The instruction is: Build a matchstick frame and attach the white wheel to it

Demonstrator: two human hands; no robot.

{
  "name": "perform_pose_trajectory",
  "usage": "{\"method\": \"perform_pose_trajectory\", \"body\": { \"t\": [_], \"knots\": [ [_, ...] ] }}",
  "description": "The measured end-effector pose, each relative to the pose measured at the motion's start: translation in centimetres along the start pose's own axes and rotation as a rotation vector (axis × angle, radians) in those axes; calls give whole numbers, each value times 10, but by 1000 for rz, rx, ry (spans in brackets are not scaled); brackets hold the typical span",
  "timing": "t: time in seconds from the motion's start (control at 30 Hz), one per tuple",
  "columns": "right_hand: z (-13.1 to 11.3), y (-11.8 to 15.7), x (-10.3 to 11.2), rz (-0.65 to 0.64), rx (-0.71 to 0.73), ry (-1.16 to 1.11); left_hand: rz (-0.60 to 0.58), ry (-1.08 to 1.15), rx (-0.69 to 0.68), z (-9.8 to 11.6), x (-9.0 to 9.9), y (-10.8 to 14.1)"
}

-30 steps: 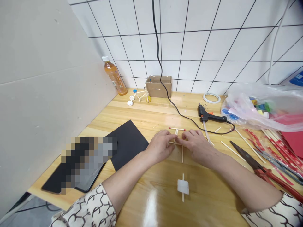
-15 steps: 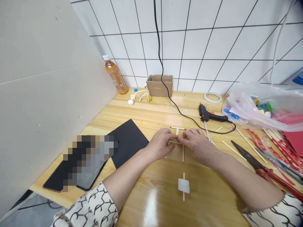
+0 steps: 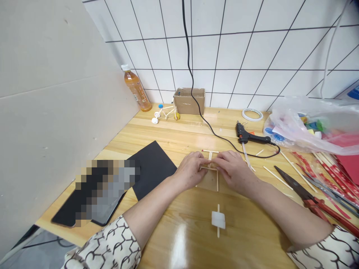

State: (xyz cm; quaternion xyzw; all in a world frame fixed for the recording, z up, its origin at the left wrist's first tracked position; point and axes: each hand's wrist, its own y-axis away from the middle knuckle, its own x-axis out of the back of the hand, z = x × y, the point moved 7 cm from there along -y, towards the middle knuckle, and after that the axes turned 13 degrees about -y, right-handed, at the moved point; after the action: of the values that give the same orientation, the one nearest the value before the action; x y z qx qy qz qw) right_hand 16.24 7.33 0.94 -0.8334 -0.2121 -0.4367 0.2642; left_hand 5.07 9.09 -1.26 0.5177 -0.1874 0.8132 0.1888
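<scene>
Closing in now, the right hand (image 3: 232, 171) has slid up against the left hand (image 3: 190, 171), both curled and pinching a thin wooden stick frame (image 3: 209, 160) flat on the table (image 3: 179, 239). Squeeze unevenly and those crossed sticks could slip or skew; that black cord (image 3: 224, 141) trailing nearby could snag a wrist!

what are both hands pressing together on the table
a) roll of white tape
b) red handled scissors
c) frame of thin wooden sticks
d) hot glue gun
c, the left hand and right hand meet on a frame of thin wooden sticks, while the hot glue gun lies apart, farther along the table.
</scene>
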Motion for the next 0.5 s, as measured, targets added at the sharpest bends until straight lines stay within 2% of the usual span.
{"method": "perform_pose_trajectory", "body": {
  "t": [0.1,0.5],
  "knots": [
    [5,1,2,71,-53,-78,24,7,4,-1,0,0],
    [13,0,-15,68,-153,-94,41,13,1,-4,-4,-1]
  ]
}}
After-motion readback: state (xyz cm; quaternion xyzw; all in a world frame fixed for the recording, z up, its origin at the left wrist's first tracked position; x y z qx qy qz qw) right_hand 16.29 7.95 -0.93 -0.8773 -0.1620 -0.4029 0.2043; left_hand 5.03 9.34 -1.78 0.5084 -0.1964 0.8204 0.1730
